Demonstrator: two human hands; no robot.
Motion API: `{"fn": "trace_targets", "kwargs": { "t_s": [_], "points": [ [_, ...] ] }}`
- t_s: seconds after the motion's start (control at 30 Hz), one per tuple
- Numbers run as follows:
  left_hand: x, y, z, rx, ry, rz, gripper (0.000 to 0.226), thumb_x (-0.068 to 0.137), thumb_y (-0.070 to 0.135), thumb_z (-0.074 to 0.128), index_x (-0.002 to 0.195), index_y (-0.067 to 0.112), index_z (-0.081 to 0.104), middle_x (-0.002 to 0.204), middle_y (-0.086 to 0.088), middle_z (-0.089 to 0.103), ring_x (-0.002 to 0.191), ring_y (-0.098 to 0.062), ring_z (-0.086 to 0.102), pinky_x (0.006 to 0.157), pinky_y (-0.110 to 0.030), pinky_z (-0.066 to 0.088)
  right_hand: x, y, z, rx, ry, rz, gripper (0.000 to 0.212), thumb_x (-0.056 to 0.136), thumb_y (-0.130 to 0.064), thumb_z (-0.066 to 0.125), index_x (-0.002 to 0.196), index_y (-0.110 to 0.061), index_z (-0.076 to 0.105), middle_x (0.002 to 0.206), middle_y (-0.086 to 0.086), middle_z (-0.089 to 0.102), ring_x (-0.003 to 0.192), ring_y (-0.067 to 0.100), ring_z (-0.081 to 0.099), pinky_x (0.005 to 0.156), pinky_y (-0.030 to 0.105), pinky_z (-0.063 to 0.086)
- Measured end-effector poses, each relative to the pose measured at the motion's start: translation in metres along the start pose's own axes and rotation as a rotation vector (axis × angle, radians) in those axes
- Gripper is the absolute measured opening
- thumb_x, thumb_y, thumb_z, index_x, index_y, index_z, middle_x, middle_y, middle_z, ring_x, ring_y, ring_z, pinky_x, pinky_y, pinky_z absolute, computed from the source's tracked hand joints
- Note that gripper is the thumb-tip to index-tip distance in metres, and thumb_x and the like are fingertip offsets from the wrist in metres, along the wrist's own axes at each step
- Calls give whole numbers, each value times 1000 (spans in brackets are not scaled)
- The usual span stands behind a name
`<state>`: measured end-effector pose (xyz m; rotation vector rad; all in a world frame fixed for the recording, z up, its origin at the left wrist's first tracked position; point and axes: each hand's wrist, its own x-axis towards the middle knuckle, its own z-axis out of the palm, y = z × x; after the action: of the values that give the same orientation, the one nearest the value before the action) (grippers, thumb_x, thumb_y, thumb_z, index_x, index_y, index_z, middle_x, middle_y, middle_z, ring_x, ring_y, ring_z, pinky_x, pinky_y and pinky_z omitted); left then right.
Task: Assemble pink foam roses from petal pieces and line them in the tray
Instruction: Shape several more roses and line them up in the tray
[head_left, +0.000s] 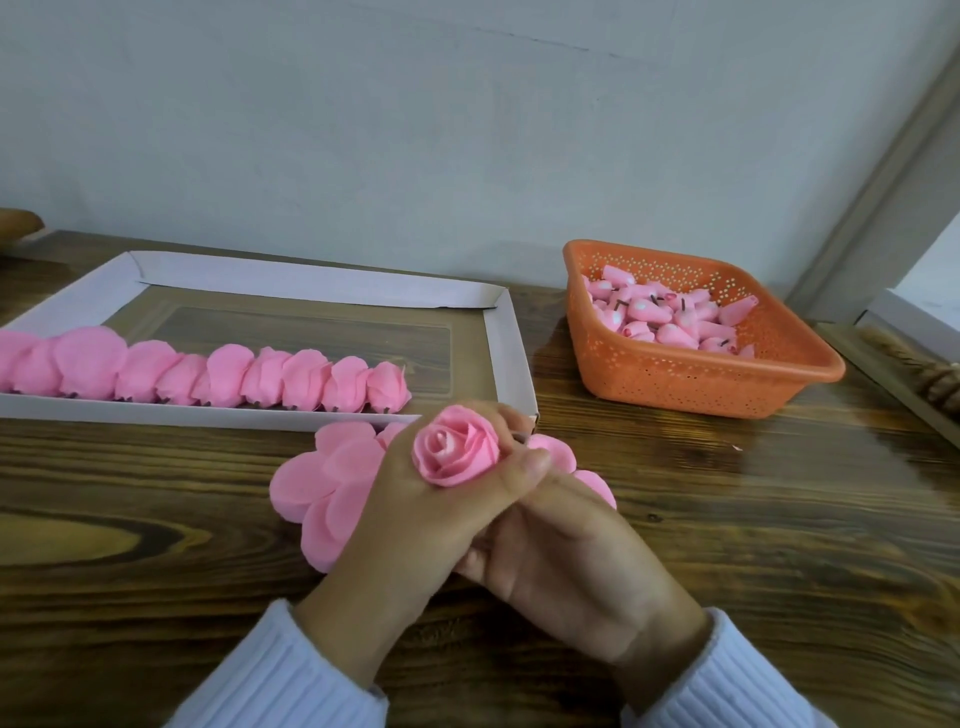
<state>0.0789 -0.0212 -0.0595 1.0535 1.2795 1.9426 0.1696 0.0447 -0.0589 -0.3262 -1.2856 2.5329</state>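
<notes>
- Two hands at 6 o'clock: left hand (410, 501) curled round the rose (454, 452); right hand (571, 561) curled beneath, hold hidden.
- Wooden table (701, 519); tray (511, 353) at 9, orange basket (675, 387) at 2, grey wall (415, 130) at 12.

A single wide-angle view looks from the person's head, forward and down, close above a dark wood-grain table (156, 545). The shallow white cardboard tray (322, 283) lies left of centre. An orange perforated plastic basket (691, 387) sits right of the tray, and a pale plain wall (415, 130) rises beyond it.
</notes>
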Motion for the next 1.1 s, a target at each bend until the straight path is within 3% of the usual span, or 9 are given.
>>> {"fn": "trace_targets", "kwargs": {
  "t_s": [0.1, 0.2, 0.37, 0.47, 0.6, 0.77, 0.87, 0.97, 1.1],
  "points": [
    [-2, 5, 1, 63, -35, 72, 9, 65, 35, 72, 73, 33, 67, 94, 8, 71, 83, -7, 70, 58, -26, 55, 1, 0, 1, -28, -2, -32, 42, 83, -32, 59, 116, -6, 57, 104, 18, 47, 91, 22, 50, 76, 31, 41],
    [-3, 7, 2, 85, -50, 55, 18, 67, 41, 71, 83, 34, 73, 77, 3, 72, 52, -14, 61, 40, -26, 47, 2, 1, -2, -122, 65, -41, 43, 88, -42, 50, 110, -4, 52, 88, 18, 37, 70, 20, 45, 67, 31, 37],
    [0, 2, 0, -25, 39, 39, 11, 60, 36, 74, 69, 29, 71, 97, 6, 72, 93, -15, 70, 55, -21, 51, 0, 2, -1, -91, 48, -90, 63, 81, -31, 61, 131, 5, 46, 114, 24, 42, 101, 35, 40, 88, 47, 31],
    [2, 2, 0, -35, 13, 31, 10, 59, 35, 75, 66, 30, 69, 97, 6, 72, 92, -12, 70, 58, -25, 54, 0, 0, -2, -64, 35, -102, 63, 84, -26, 58, 133, 9, 40, 115, 23, 39, 97, 33, 41, 85, 43, 33],
    [0, 4, 4, -62, -48, 47, 7, 65, 32, 72, 71, 32, 73, 92, 9, 73, 60, 1, 65, 45, -9, 43, 5, 6, -5, -132, 100, -91, 38, 92, -30, 47, 113, 0, 58, 111, 18, 42, 102, 32, 35, 83, 45, 30],
    [2, -2, -1, -43, 5, -37, 15, 58, 39, 74, 67, 27, 70, 95, 7, 72, 90, -14, 70, 57, -29, 54, 2, 1, -5, -39, -13, -75, 55, 84, -29, 62, 133, -5, 52, 122, 20, 38, 110, 33, 31, 94, 49, 21],
    [3, 0, -2, -16, -48, 22, 15, 59, 32, 76, 66, 27, 64, 96, 5, 71, 92, -10, 69, 66, -30, 56, 2, 0, -6, -8, -57, -86, 60, 77, -32, 76, 126, -5, 54, 120, 18, 43, 111, 33, 32, 91, 45, 29],
    [2, 0, -1, 33, -92, 88, 13, 63, 28, 76, 74, 29, 69, 97, 7, 72, 92, -7, 68, 66, -22, 56, 2, 3, -5, -61, 2, -90, 28, 87, -32, 59, 110, -17, 66, 110, 5, 63, 105, 20, 56, 85, 36, 43],
    [2, -2, -2, 14, -64, 73, 11, 68, 32, 71, 78, 30, 74, 96, 7, 74, 90, -9, 70, 56, -19, 53, 1, 0, -1, -191, 117, -88, 31, 101, -23, 44, 115, -4, 64, 92, 15, 59, 78, 17, 57, 65, 27, 43]
  ]
}}
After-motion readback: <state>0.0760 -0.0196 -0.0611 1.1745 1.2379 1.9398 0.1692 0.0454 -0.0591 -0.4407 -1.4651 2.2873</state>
